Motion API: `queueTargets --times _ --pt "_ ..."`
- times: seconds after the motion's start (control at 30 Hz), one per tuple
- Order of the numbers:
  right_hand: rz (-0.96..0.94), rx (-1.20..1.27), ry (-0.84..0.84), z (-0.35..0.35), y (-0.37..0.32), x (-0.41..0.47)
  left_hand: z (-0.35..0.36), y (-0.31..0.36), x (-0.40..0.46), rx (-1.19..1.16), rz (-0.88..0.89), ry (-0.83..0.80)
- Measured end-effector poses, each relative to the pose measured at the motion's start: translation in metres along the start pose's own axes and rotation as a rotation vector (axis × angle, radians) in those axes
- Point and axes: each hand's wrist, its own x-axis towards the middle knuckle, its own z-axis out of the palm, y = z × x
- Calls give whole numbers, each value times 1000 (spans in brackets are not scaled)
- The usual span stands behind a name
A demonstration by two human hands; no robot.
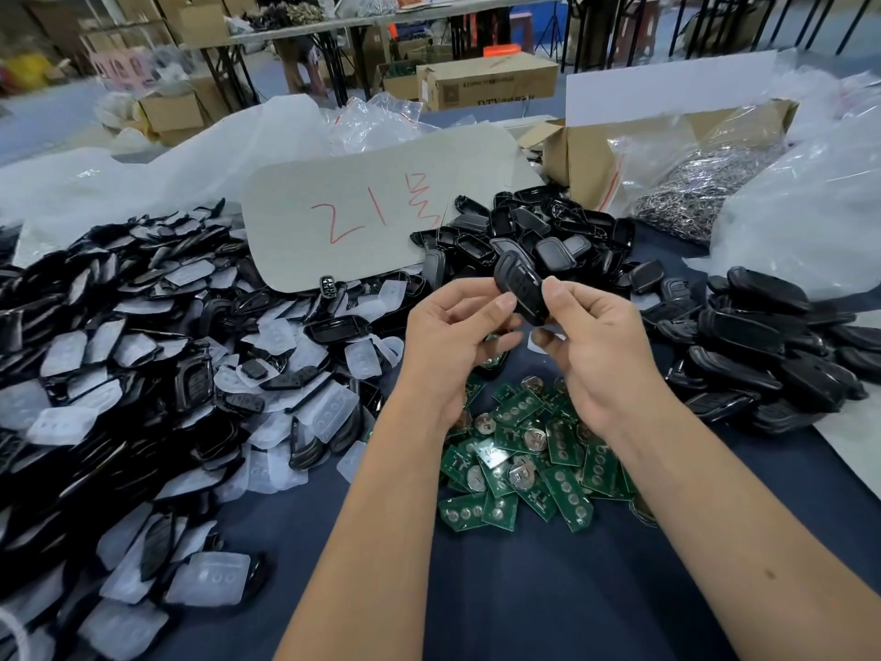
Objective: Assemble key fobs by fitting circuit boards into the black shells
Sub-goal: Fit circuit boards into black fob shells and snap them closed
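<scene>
We hold a black fob point(519, 291) up over the middle of the table, tilted, its button face toward us. Our left hand point(453, 341) pinches its left edge with the thumb on top and the other fingers curled beneath. Our right hand point(591, 345) grips its right edge the same way, thumb pressed to the upper side, fingers bent under. In the left palm, below the fob, a scrap of green shows; we cannot tell whether it is a board held there or one lying beneath.

Just under our wrists lies a heap of green boards point(524, 465), many with round silver cells showing, loose on the dark blue cloth point(500, 603).

Beyond the fob is a pile of empty black shells point(534, 236), glossy and open. To our right sits a stack of black closed fobs point(767, 345), near the boards but apart from them. To our left spreads a wide heap of black parts with clear rubber pads point(143, 364) mixed among them.

Leaning behind the shells is a grey card point(362, 202) with red marks written on it. Right of it stands an open carton point(586, 159), and a clear bag of metal rings point(691, 193) rests against it. White plastic sheeting point(143, 159) lies behind the left heap.
</scene>
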Motion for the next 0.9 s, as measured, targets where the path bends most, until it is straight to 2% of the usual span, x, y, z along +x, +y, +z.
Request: queueTargets --times 0.13,0.23,0.33,0.4,0.5,0.6,0.7,0.77,0.83,0.9 --pt "90 6 -113 -6 1 4 -8 2 2 65 -4 -29" --pt "14 -102 -168 -11 2 4 -9 3 2 135 12 -80" --pt "-235 -336 -115 -14 1 4 -9 3 1 177 46 -109" --pt "-442 -523 -64 -17 0 5 -12 4 1 166 26 -69" --pt "-786 -762 -19 -19 2 5 -16 10 2 53 -141 -47" --pt "-929 -867 -45 -15 4 3 -18 10 2 87 -180 -96" --pt "-933 -868 -85 -14 3 3 -19 9 1 146 -101 -67" --pt "-876 -796 -53 -12 1 0 -19 8 1 191 -49 -24" --pt "-734 -715 7 -12 2 -1 -19 6 2 260 21 -3" --pt "-493 -561 13 -12 4 2 -16 5 2 295 86 -14"
